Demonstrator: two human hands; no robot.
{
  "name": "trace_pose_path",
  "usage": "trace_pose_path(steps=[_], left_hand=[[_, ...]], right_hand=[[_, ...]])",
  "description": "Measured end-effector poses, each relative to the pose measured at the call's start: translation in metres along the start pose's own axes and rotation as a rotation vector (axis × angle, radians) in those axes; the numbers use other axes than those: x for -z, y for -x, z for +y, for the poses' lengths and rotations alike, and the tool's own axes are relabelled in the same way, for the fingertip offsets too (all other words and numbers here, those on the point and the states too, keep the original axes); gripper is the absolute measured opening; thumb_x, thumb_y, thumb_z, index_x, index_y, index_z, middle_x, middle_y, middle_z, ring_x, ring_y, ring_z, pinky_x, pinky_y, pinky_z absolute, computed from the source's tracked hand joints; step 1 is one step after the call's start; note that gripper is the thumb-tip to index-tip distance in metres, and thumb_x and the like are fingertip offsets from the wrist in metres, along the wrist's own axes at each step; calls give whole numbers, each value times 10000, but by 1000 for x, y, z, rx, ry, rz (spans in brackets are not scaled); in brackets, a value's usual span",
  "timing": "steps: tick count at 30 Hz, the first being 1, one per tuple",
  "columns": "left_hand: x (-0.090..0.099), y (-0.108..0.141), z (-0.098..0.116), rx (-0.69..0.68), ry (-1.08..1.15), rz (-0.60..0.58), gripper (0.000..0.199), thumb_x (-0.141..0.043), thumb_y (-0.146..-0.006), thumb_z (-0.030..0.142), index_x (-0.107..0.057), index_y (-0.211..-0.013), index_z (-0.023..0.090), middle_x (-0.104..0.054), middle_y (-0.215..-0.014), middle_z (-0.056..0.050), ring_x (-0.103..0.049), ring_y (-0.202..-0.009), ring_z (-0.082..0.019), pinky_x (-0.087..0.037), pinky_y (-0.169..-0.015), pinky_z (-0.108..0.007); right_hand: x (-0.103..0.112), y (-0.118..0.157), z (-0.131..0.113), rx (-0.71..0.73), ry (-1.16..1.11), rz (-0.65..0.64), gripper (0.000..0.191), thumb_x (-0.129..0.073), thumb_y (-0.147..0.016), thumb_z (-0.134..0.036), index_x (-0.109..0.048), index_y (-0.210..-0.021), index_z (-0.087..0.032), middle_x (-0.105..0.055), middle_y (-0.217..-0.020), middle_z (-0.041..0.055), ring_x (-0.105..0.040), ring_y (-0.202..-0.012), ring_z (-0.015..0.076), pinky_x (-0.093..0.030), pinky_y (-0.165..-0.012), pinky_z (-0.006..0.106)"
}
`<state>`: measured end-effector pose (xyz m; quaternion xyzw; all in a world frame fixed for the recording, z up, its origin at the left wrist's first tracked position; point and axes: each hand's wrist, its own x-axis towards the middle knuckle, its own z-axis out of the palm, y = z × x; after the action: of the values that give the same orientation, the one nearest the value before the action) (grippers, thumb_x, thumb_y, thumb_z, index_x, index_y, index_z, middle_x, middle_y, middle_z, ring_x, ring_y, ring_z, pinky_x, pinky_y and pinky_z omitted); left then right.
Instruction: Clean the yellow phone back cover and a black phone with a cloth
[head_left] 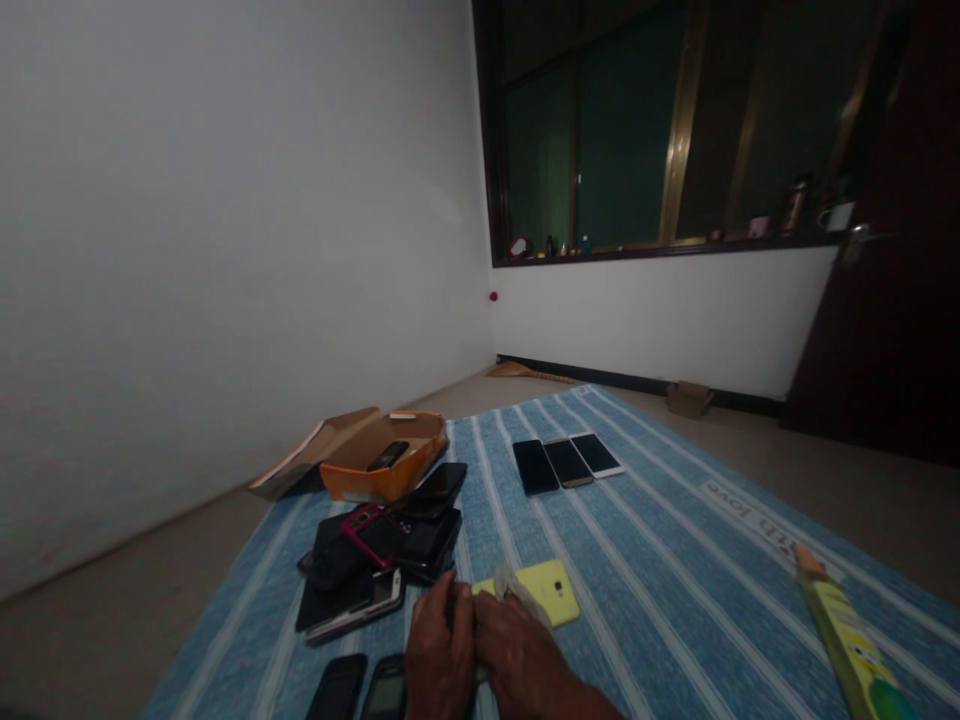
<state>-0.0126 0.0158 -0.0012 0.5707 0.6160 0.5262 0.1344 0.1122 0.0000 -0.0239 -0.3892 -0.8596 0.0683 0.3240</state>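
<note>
A yellow phone (556,583) lies back side up on the striped cover, its camera towards the right end. My left hand (441,645) is closed at the phone's left end; its grip is partly hidden. My right hand (519,650) is closed on a crumpled pale cloth (529,597) and presses it on the phone's back. Both hands touch each other. Close to my left hand are two dark keypad phones, one black (337,688) and one with a grey screen (387,690). A pile of phones, with a pink-framed phone (373,535) on it, sits beyond them.
An open orange box (382,478) with a dark phone (388,456) inside stands behind the pile. Three phones lie in a row further off: black (535,467), gold-edged (568,463) and white (598,455). A yellow-green package (847,640) lies at the right.
</note>
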Motion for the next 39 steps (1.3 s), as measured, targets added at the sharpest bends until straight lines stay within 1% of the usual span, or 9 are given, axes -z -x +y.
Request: trace_pose_path(steps=[3, 6, 9, 13, 16, 21, 27, 33, 39], left_hand=[[-2, 1, -1, -30, -5, 15, 498, -490, -772, 575, -669, -998, 169, -705, -980, -122, -670, -958, -293, -533, -909, -453], [-3, 2, -4, -66, -32, -8, 459, -488, -782, 540, -667, -995, 175, -709, -966, -117, -673, -940, -286, -542, -891, -445], [-4, 4, -8, -112, -98, -71, 412, -479, -795, 485, -664, -997, 177, -714, -996, -125, -675, -959, -287, -545, -890, -459], [-6, 6, -12, -186, -180, -144, 389, -426, -841, 409, -663, -1036, 170, -717, -1054, -137, -675, -1009, -280, -542, -914, -468], [-8, 6, -14, -217, -218, -172, 406, -399, -849, 381, -670, -1055, 160, -720, -1078, -143, -677, -1027, -278, -539, -931, -467], [-9, 5, -15, -243, -245, -195, 409, -386, -853, 363, -686, -1041, 158, -732, -1045, -133, -687, -1008, -275, -547, -931, -461], [-8, 4, -12, -297, -293, -183, 402, -389, -849, 330, -686, -1040, 139, -731, -1031, -147, -691, -986, -275, -561, -902, -452], [-7, 5, -9, -324, -332, -207, 401, -381, -854, 287, -676, -1065, 117, -722, -1045, -151, -677, -1004, -268, -555, -911, -448], [-8, 4, -8, -304, -330, -222, 398, -379, -851, 266, -679, -1059, 107, -721, -1033, -149, -673, -1003, -266, -548, -921, -453]], right_hand=[[26, 11, 4, -63, -62, 0, 223, -437, -930, -153, -634, -1017, -212, -651, -1134, 67, -594, -1067, 200, -458, -943, 352], [40, 22, 14, -165, -23, 61, 275, -435, -907, -94, -638, -1043, -219, -628, -1233, 74, -557, -1178, 205, -419, -1006, 391], [37, 36, 28, -264, 83, 146, 386, -400, -875, -38, -625, -1134, -215, -591, -1327, 101, -494, -1286, 227, -378, -1060, 464], [21, 44, 35, -306, 156, 196, 462, -397, -839, -10, -622, -1180, -226, -584, -1352, 107, -494, -1301, 242, -399, -1056, 494], [7, 38, 25, -248, 140, 134, 488, -430, -828, -16, -610, -1227, -231, -567, -1378, 108, -490, -1308, 253, -407, -1062, 490], [-5, 27, 3, -147, 114, 72, 589, -468, -825, -43, -475, -1396, -187, -538, -1406, 136, -467, -1329, 260, -388, -1094, 480], [18, 44, 18, -160, 118, 63, 535, -419, -828, 5, -586, -1275, -238, -566, -1384, 101, -482, -1321, 222, -418, -1068, 453], [48, 68, 45, -278, 130, 126, 548, -383, -835, 6, -618, -1274, -223, -560, -1385, 119, -488, -1316, 231, -403, -1073, 512], [41, 66, 45, -311, 165, 166, 555, -413, -837, 4, -607, -1302, -231, -577, -1366, 109, -531, -1276, 242, -439, -1058, 483]])
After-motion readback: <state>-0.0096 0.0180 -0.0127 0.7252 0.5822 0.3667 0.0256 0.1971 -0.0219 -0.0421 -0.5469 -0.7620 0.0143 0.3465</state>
